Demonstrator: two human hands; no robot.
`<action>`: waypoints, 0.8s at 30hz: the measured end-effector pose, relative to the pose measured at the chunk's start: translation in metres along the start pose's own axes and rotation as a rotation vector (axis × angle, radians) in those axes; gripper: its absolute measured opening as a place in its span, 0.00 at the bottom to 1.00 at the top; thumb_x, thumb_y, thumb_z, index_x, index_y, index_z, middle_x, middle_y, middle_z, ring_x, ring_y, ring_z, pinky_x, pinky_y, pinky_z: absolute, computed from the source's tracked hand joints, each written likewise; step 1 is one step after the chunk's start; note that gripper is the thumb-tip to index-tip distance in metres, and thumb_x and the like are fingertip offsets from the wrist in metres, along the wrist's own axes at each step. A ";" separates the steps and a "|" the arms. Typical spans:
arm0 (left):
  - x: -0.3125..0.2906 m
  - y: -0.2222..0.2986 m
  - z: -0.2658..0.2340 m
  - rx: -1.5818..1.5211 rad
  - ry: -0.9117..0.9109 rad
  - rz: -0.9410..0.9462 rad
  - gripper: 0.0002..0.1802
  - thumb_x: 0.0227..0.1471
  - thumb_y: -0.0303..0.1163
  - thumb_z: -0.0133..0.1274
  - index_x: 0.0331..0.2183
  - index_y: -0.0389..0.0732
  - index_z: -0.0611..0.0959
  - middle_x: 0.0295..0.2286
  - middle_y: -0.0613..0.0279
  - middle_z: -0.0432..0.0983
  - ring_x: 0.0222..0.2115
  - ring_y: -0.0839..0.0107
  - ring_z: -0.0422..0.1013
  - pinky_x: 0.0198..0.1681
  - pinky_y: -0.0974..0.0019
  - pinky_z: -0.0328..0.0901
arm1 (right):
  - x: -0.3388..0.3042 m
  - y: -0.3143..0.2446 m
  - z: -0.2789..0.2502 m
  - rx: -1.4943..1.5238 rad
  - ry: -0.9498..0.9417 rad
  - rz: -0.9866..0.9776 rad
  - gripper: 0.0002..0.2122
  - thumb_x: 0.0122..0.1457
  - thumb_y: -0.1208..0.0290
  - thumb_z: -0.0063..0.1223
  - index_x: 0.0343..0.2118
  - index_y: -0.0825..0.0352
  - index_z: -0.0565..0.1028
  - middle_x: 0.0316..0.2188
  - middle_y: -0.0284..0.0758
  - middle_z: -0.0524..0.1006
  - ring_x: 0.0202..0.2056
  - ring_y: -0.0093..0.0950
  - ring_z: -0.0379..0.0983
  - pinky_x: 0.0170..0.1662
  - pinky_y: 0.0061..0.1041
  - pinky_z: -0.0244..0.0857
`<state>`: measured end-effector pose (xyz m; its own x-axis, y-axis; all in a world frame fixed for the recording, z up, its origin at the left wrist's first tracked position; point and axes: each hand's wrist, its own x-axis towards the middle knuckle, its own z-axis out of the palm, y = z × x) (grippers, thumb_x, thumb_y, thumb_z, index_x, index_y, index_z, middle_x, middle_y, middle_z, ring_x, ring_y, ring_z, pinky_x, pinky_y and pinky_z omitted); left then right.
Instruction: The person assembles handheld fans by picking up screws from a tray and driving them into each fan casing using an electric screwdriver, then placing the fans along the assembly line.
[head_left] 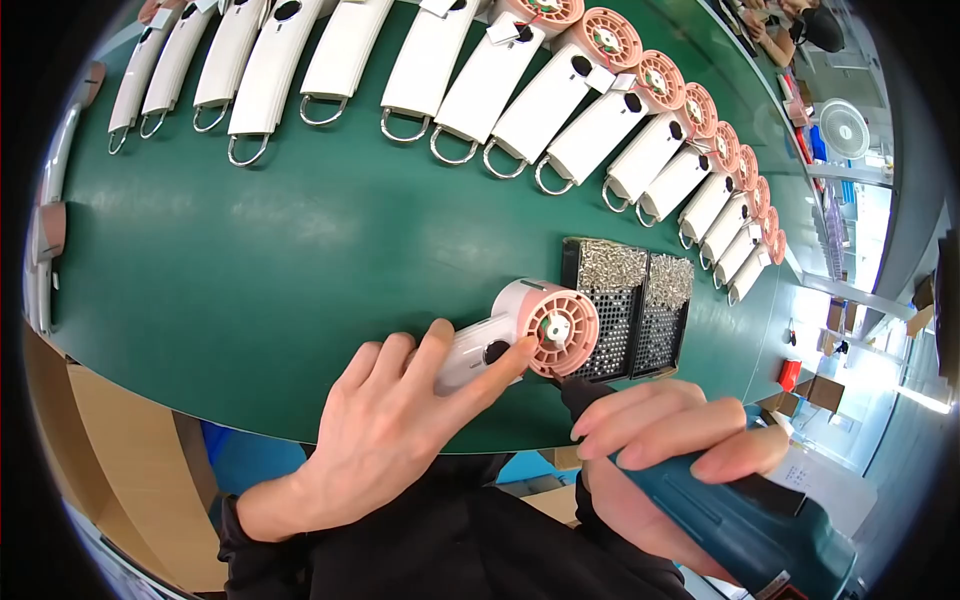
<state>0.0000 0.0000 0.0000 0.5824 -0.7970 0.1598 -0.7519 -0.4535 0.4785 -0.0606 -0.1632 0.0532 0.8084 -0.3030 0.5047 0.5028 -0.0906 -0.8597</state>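
Note:
A white and pink handheld fan (522, 304) lies on the green table, its round pink grille facing up. My left hand (392, 415) grips its white handle, with the index finger reaching to the grille's edge. In my right hand (672, 440) is a teal electric screwdriver (745, 520), fingers wrapped round its body. The black nose of the screwdriver points at the lower rim of the fan head; whether the tip touches it I cannot tell. Just beyond the fan stands a black screw tray (634, 318) in two halves, holding many small silvery screws.
Along the far side of the green table (300, 270) runs a curved row of white fan bodies (540, 105) with metal loops and pink heads. More fan parts (50, 230) lie at the left edge. Cardboard (125, 450) sits below left. Another person (775, 35) is at the upper right.

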 end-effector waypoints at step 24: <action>-0.012 -0.008 -0.005 -0.008 -0.036 0.070 0.37 0.36 0.24 0.53 0.52 0.60 0.75 0.35 0.55 0.69 0.25 0.68 0.62 0.28 0.69 0.60 | 0.020 -0.008 0.002 0.039 0.205 -0.198 0.29 0.57 0.45 0.39 0.42 0.73 0.63 0.21 0.38 0.62 0.10 0.27 0.57 0.12 0.26 0.54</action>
<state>0.0010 0.0151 -0.0014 0.5172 -0.8404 0.1617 -0.7875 -0.3934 0.4744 -0.0479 -0.1669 0.0699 0.6169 -0.4686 0.6324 0.6591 -0.1315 -0.7404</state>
